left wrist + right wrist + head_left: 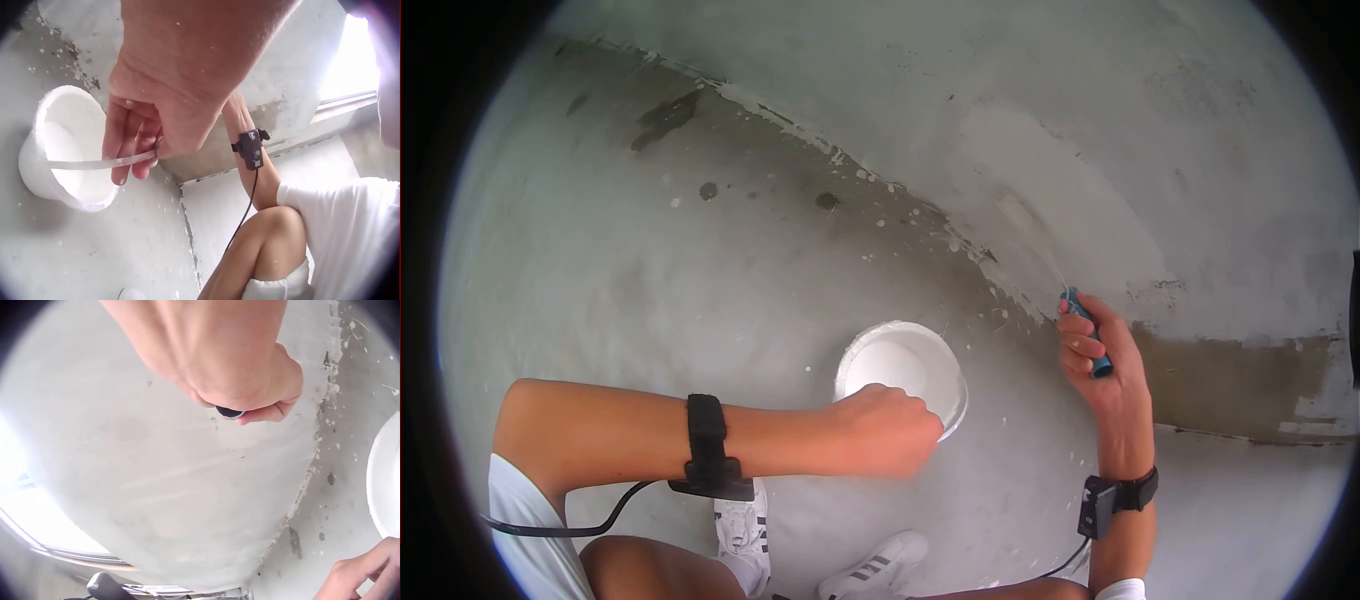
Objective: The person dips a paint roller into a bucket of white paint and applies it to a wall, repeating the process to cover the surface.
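Bucket gripped on the left, tool gripped on the right

The left hand [890, 432] had its fingers curled round the pale strip handle [87, 165] of a white bucket [937, 362]. The bucket was above the floor [640, 330], between the floor's wall-side edge and the person's white shoes [743, 525]; whether its base touched the floor could not be told. The right hand [1105, 350], well apart from the left, was clamped round a teal-handled tool [1102, 368] close to the lower edge of the wall [1220, 190]. The tool's working end showed only as a thin line, too small to identify. Above it, a paler smeared patch [1070, 180] covered part of the wall. White specks and dark stains dotted the floor along that edge. Each forearm bore a black strap [707, 430], and a bright window [353, 69] opened in the wall.
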Motion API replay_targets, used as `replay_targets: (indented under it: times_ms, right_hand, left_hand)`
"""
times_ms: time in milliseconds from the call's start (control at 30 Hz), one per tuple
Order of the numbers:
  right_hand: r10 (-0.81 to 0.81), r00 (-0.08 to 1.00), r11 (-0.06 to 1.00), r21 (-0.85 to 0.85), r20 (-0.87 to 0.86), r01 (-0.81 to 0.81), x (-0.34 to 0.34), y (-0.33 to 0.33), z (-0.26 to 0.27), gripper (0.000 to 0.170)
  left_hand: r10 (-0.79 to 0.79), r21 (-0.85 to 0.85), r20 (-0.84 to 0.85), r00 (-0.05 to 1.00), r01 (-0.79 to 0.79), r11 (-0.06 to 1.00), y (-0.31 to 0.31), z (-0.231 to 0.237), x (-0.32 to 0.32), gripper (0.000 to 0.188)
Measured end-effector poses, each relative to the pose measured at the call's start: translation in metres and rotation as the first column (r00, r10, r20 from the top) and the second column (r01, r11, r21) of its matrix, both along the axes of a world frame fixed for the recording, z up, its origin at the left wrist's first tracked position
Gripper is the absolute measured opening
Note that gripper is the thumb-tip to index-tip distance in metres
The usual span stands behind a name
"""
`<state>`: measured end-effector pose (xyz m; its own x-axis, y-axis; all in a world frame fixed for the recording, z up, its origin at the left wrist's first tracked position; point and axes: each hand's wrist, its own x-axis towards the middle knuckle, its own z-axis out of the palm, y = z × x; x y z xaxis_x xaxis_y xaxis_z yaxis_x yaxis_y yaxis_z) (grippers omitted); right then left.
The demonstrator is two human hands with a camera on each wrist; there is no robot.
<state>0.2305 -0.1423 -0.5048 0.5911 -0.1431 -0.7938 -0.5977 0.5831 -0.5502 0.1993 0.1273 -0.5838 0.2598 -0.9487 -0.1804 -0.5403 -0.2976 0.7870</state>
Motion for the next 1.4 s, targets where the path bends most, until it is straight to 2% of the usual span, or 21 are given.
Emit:
replay_targets:
  times_ms: [133,200,267,367,500,533,567,667,867,967,1067,1167,1267,1400]
  right_hand:
    - [-0.002,0.998,0.991,0.132,-0.063,0.011,0.028,-0.002,-0.048,0.017]
    - [0.059,0.997,0.994,0.098,-0.054,-0.054,0.042,-0.001,-0.094,0.017]
    - [0.074,0.991,0.997,0.014,-0.115,-0.073,0.042,0.014,-0.132,0.017]
    - [0.159,0.986,0.985,-0.060,-0.050,-0.162,0.036,0.028,-0.168,0.017]
    - [0.012,0.996,0.997,0.078,-0.088,-0.005,0.060,0.030,-0.146,0.016]
    - [-0.012,0.997,0.996,0.087,-0.073,0.018,0.061,0.038,-0.120,0.016]
    - [-0.038,0.997,0.995,0.094,-0.066,0.044,0.060,0.044,-0.104,0.015]
    - [-0.028,0.999,1.000,0.005,-0.028,0.028,0.054,0.054,-0.097,0.014]
    - [-0.044,0.999,0.995,-0.088,0.004,0.045,0.061,0.058,-0.171,0.011]
    - [-0.013,1.000,0.999,-0.036,0.016,0.013,0.069,0.052,-0.168,0.010]
    - [0.104,0.994,0.988,-0.119,0.017,-0.102,0.057,0.077,-0.124,0.016]
    - [0.084,0.996,0.993,-0.083,0.027,-0.081,0.062,0.075,-0.125,0.016]
    - [0.002,1.000,1.000,-0.001,-0.025,-0.002,0.078,0.062,-0.177,0.006]
    - [-0.054,0.998,0.998,0.047,0.022,0.052,0.093,0.077,-0.161,0.006]
  left_hand:
    - [-0.058,0.047,0.026,0.998,0.057,0.997,-0.002,0.011,0.001,0.024]
    - [-0.015,0.043,0.037,0.999,0.013,0.999,0.003,0.011,0.000,0.025]
    - [0.039,0.037,0.043,0.998,-0.040,0.999,0.006,0.005,-0.007,0.026]
    - [0.083,0.028,0.062,0.995,-0.085,0.996,0.009,0.003,-0.009,0.026]
    - [0.091,-0.002,0.089,0.992,-0.091,0.996,0.008,-0.004,-0.010,0.025]
    - [0.097,-0.016,0.082,0.992,-0.096,0.995,0.008,-0.004,-0.010,0.025]
    - [0.086,-0.007,0.078,0.993,-0.086,0.996,0.009,-0.002,-0.010,0.024]
    - [0.040,0.021,0.056,0.998,-0.041,0.999,0.002,-0.001,-0.011,0.024]
    - [0.062,0.059,0.049,0.997,-0.065,0.996,0.001,-0.006,-0.011,0.026]
    - [0.091,0.040,0.049,0.995,-0.093,0.995,0.003,-0.010,-0.015,0.026]
    - [0.079,0.025,0.046,0.996,-0.080,0.996,0.004,-0.015,-0.016,0.027]
    - [0.039,0.074,0.029,0.999,-0.041,0.996,-0.001,-0.010,-0.014,0.027]
    - [0.023,0.110,0.019,1.000,-0.025,0.994,-0.006,-0.006,-0.014,0.028]
    - [0.058,0.114,0.011,0.998,-0.059,0.992,0.001,-0.010,-0.017,0.029]
